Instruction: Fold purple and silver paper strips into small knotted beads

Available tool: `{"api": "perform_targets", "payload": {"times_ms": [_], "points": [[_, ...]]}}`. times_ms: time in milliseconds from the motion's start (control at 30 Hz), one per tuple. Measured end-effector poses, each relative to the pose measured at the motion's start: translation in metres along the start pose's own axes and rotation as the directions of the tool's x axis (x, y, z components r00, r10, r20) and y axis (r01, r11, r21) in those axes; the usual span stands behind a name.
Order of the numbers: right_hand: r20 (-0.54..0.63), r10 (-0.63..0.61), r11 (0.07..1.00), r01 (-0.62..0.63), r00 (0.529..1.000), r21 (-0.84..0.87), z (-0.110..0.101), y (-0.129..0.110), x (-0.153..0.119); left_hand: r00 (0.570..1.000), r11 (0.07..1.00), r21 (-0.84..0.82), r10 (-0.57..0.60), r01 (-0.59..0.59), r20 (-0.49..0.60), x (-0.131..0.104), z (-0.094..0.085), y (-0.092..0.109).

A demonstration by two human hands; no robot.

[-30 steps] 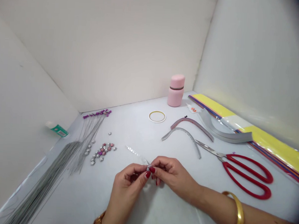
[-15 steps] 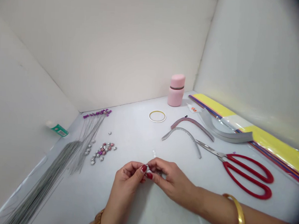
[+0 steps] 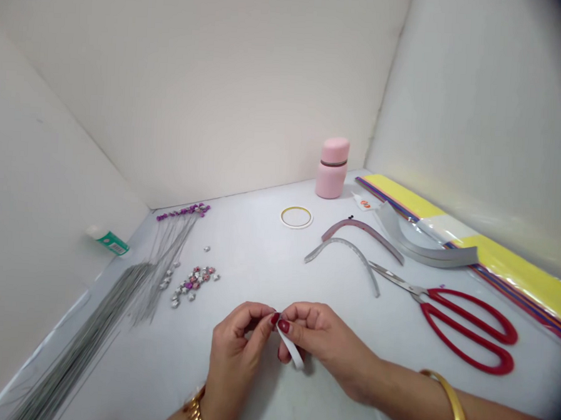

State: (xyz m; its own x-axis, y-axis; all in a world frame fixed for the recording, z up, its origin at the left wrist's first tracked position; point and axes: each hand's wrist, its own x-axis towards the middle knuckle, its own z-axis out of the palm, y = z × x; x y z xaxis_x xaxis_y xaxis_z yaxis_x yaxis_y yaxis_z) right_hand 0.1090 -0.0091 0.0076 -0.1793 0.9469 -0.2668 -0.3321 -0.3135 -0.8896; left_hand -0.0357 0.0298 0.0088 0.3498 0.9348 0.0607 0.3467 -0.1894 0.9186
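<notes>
Low in the middle of the view, my left hand and my right hand meet, both closed in a pinch. Between their fingertips is one end of a narrow pale paper strip; its loose part hangs down below my right thumb. The very end is hidden by the fingers. To the left lies a small heap of folded paper stars in silver, pink and purple. More strips rest on the right: a grey strip bundle and a pinkish one, both curved.
Red-handled scissors lie partly open at right, by a wide grey strip and packaged coloured sheets. Farther back are a pink flask and a tape roll. Thin wires, several purple-tipped, lie at left beside a green-white tube.
The strip now hangs visibly below my right thumb; before, only a small pale bit showed between the fingertips. A white end that stuck up beyond the hands is gone from there.
</notes>
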Motion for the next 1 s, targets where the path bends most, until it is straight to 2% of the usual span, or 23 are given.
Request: {"api": "perform_targets", "payload": {"times_ms": [100, 200, 333, 433, 533, 600, 667, 733, 800, 1000], "points": [[0.025, -0.008, 0.999, 0.007, 1.0, 0.037, 0.001, -0.003, 0.0, 0.979, 0.97, 0.135, 0.203, -0.202, 0.008, 0.002, -0.005, -0.001], [0.045, -0.02, 0.998, 0.018, 0.999, 0.058, 0.001, -0.005, -0.001, 0.938, 0.92, 0.187, 0.342, -0.345, 0.046, 0.004, -0.01, -0.002], [0.004, -0.028, 0.997, 0.027, 1.0, 0.067, 0.001, -0.004, 0.0, 0.882, 0.866, 0.167, 0.461, -0.471, 0.095, 0.006, -0.013, -0.007], [-0.019, -0.034, 0.997, 0.036, 0.999, 0.065, 0.001, -0.002, 0.002, 0.871, 0.86, 0.137, 0.484, -0.492, 0.086, 0.007, -0.012, -0.01], [-0.053, -0.048, 0.997, 0.051, 0.997, 0.061, -0.001, -0.001, 0.003, 0.916, 0.915, 0.077, 0.387, -0.396, 0.103, 0.007, -0.01, -0.012], [-0.071, -0.061, 0.998, 0.063, 0.996, 0.028, -0.002, -0.001, 0.003, 0.962, 0.968, -0.005, 0.251, -0.252, 0.106, 0.006, -0.008, -0.011], [-0.076, -0.082, 0.996, 0.08, 0.994, -0.024, -0.002, -0.002, 0.002, 0.99, 0.99, -0.122, 0.09, -0.076, 0.111, 0.005, -0.005, -0.008], [-0.07, -0.103, 0.993, 0.099, 0.992, -0.063, -0.001, -0.003, 0.002, 0.991, 0.977, -0.209, -0.017, 0.045, 0.135, 0.004, -0.003, -0.004], [-0.058, -0.098, 0.994, 0.095, 0.993, -0.058, 0.0, -0.004, 0.001, 0.987, 0.964, -0.251, -0.054, 0.091, 0.151, 0.003, -0.002, 0.0], [-0.022, 0.009, 1.0, -0.01, 1.0, -0.007, 0.002, 0.0, 0.002, 0.954, 0.885, -0.368, -0.221, 0.284, 0.202, 0.007, 0.0, 0.002]]}}
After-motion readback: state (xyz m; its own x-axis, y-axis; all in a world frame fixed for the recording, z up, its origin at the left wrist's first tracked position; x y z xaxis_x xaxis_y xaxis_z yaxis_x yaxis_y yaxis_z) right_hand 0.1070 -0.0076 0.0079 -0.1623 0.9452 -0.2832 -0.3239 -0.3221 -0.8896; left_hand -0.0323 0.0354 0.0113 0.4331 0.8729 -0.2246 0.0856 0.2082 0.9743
